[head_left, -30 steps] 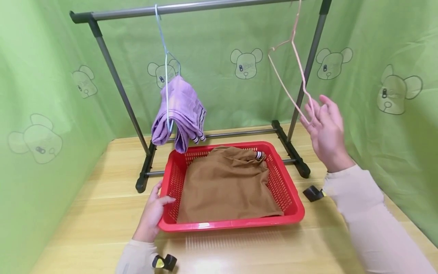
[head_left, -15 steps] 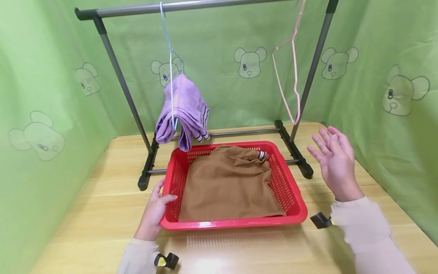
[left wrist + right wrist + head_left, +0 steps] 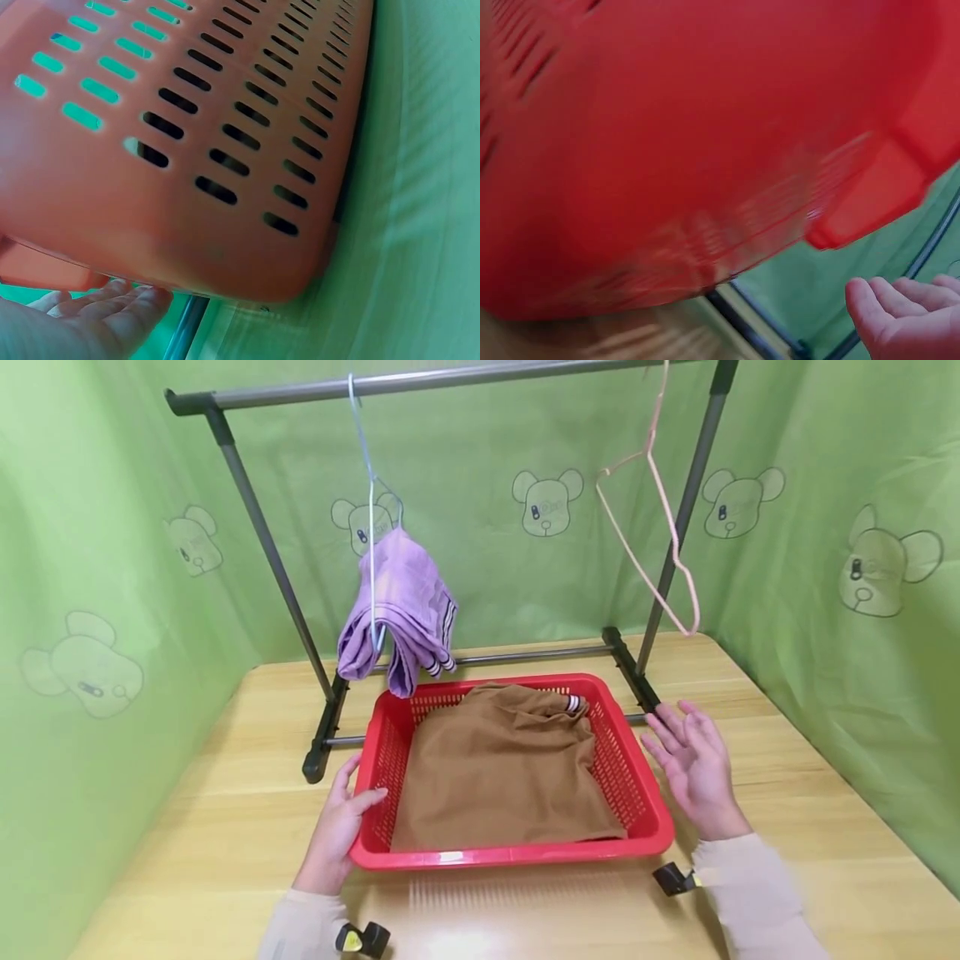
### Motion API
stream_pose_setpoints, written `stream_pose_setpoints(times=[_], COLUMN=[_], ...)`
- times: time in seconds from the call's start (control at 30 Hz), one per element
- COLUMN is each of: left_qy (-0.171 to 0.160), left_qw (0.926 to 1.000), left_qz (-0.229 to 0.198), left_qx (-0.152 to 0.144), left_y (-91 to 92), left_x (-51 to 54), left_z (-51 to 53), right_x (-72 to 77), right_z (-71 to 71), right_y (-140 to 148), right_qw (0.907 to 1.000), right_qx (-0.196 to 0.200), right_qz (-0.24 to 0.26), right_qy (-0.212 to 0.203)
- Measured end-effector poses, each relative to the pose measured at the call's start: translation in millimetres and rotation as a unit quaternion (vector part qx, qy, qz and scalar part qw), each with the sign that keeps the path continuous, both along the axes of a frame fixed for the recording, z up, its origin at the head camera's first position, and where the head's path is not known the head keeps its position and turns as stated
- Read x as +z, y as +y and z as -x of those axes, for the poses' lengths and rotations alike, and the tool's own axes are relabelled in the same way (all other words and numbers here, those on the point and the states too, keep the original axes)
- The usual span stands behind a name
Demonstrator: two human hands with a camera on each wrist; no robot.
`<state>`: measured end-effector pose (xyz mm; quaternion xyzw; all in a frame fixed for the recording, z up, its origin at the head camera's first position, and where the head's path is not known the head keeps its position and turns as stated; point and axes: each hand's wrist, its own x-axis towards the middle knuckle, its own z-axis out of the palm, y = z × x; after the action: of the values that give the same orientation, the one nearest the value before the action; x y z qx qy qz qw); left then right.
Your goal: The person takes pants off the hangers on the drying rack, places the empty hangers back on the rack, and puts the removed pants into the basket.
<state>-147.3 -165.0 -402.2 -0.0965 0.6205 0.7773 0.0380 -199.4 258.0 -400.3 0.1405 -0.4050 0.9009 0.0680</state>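
A red basket (image 3: 517, 853) holds a brown folded garment (image 3: 495, 768) with a white-striped edge. My left hand (image 3: 333, 827) grips the basket's left rim, thumb over the inside and fingers on the outside; in the left wrist view the fingers (image 3: 120, 309) lie against the basket wall (image 3: 135, 217). My right hand (image 3: 693, 768) is beside the basket's right rim, palm up, fingers spread and holding nothing. In the right wrist view its fingers (image 3: 900, 300) stand apart from the red basket (image 3: 705, 150).
A grey rack (image 3: 450, 375) stands behind the basket. On it hang a blue hanger (image 3: 371, 552) with a folded purple garment (image 3: 401, 602) at the left and a bare pink hanger (image 3: 667, 510) at the right. Green curtains surround the wooden table (image 3: 187, 860).
My right hand has left the pink hanger and moved down to beside the basket's right side. The pink hanger has swung and turned. My left hand keeps its grip on the rim.
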Motion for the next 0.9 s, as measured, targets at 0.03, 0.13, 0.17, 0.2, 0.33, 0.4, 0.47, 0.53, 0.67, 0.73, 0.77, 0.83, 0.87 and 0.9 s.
stream_pose_setpoints(times=[0.03,0.13,0.17,0.2,0.33,0.4,0.47,0.53,0.67,0.73,0.77,0.83,0.87,0.9], left_qy=[0.000,0.002,0.003,0.003,0.001,-0.001,-0.001,-0.005,-0.018,-0.016,-0.014,-0.001,0.007,0.014], left_qw=[1.0000,1.0000,1.0000,1.0000,1.0000,1.0000,1.0000,0.9999,0.9991,0.9984,0.9980,0.9971,0.9966,0.9963], left_qz=[0.001,0.002,0.001,0.001,-0.008,-0.006,-0.001,0.009,0.026,0.043,0.051,0.066,0.074,0.078], left_qx=[0.001,0.005,0.004,0.004,0.001,0.000,-0.004,-0.011,-0.027,-0.033,-0.035,-0.037,-0.037,-0.033], left_y=[-0.6,-1.8,-1.9,-1.8,-0.4,-0.2,-1.3,-4.4,-16.4,-23.3,-26.4,-31.7,-33.4,-34.5], left_x=[-0.2,-0.7,-1.2,-1.5,-2.8,-2.3,-1.4,0.5,9.8,17.5,22.2,32.8,38.6,45.1], left_z=[-0.1,-0.4,-0.6,-0.9,-1.5,-1.2,-0.7,0.2,3.1,4.5,5.1,5.7,5.9,6.3], right_x=[-3.7,-11.4,-13.3,-14.9,-18.8,-20.7,-22.5,-23.9,-25.6,-25.9,-26.1,-26.0,-25.9,-25.8], right_z=[0.5,-0.1,-1.0,-2.5,-9.5,-10.0,-9.4,-8.9,-8.4,-8.2,-8.3,-8.8,-9.2,-9.5], right_y=[-2.1,-9.0,-11.0,-12.8,-16.4,-15.9,-14.7,-13.8,-14.0,-14.3,-14.1,-13.4,-12.9,-12.3], right_qw=[0.9999,0.9970,0.9944,0.9909,0.9804,0.9792,0.9781,0.9741,0.9660,0.9650,0.9650,0.9651,0.9653,0.9654], right_qx=[0.007,0.024,0.027,0.029,0.041,0.049,0.053,0.048,0.033,0.029,0.028,0.025,0.024,0.023], right_qz=[-0.011,-0.071,-0.098,-0.127,-0.186,-0.192,-0.199,-0.221,-0.256,-0.260,-0.261,-0.260,-0.260,-0.260], right_qy=[0.003,0.019,0.026,0.035,0.050,0.043,0.027,0.010,-0.009,-0.010,-0.010,-0.010,-0.010,-0.010])
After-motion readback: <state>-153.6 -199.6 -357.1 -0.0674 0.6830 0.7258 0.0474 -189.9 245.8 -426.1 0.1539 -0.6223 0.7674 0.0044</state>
